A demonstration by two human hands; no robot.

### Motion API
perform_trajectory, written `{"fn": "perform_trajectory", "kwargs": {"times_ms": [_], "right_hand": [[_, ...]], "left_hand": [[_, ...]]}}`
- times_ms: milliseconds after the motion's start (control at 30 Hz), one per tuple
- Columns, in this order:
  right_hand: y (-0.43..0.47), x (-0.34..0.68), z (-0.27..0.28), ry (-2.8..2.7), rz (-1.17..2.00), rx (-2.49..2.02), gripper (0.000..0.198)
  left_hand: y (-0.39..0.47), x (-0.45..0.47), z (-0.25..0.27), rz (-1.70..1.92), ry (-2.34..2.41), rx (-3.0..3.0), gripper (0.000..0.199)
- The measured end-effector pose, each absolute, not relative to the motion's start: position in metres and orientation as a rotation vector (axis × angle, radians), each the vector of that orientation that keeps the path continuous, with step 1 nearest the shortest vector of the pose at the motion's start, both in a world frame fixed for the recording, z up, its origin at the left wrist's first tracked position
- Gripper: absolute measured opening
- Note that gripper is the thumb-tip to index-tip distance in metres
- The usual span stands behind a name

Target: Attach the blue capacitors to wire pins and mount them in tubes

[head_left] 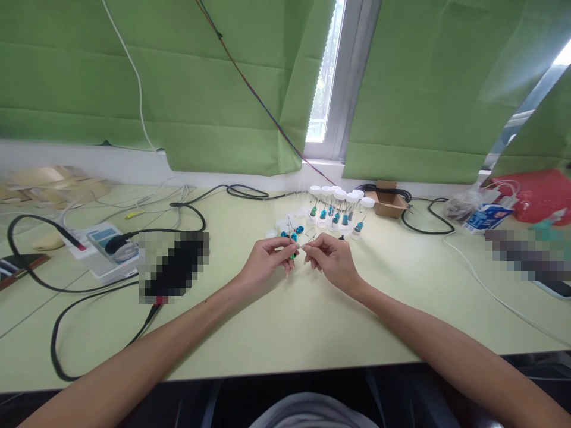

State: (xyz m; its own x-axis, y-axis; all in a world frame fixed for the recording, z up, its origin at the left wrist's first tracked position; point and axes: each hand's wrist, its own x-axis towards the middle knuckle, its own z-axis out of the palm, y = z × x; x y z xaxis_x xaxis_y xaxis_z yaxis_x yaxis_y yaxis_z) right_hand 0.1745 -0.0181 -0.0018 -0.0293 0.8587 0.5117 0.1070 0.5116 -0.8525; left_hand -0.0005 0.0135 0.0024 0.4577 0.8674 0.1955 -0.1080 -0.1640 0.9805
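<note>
Near the middle of the table my left hand (267, 257) is closed in a pinch. A small green piece (293, 256) shows at its fingers, and a thin dark rod (289, 223) rises just above them. My right hand (332, 258) is also pinched, its fingertips almost meeting the left ones; what it grips is too small to make out. Right behind the hands lie several small blue metallic pieces (300, 229). Farther back stand several clear vials with white caps (367, 203), holding blue or green pieces (358, 227) on thin stems.
An open cardboard box (389, 203) sits behind the vials. At left are a white power strip (104, 249), black cables (250, 191) and a blurred-out dark object (178, 264). A blue-and-white packet (487, 217) and a red bag (535, 193) lie at right.
</note>
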Motion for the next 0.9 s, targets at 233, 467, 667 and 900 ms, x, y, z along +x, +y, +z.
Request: {"fn": "perform_trajectory", "kwargs": {"times_ms": [233,467,667,900], "right_hand": [[-0.017,0.175,-0.003,-1.480,0.800,-0.873,0.027],[-0.017,0.174,-0.002,-1.535,0.681,-0.901,0.024],[-0.015,0.177,-0.004,-1.593,0.552,-0.915,0.021],[-0.007,0.184,-0.006,-1.660,0.305,-0.967,0.017]], "left_hand": [[0.011,0.000,0.006,1.016,0.747,1.551,0.027],[0.010,-0.001,0.010,1.019,0.802,1.566,0.029],[0.012,-0.002,0.011,0.998,0.776,1.523,0.031],[0.021,-0.007,0.007,1.011,0.862,1.544,0.032]]}}
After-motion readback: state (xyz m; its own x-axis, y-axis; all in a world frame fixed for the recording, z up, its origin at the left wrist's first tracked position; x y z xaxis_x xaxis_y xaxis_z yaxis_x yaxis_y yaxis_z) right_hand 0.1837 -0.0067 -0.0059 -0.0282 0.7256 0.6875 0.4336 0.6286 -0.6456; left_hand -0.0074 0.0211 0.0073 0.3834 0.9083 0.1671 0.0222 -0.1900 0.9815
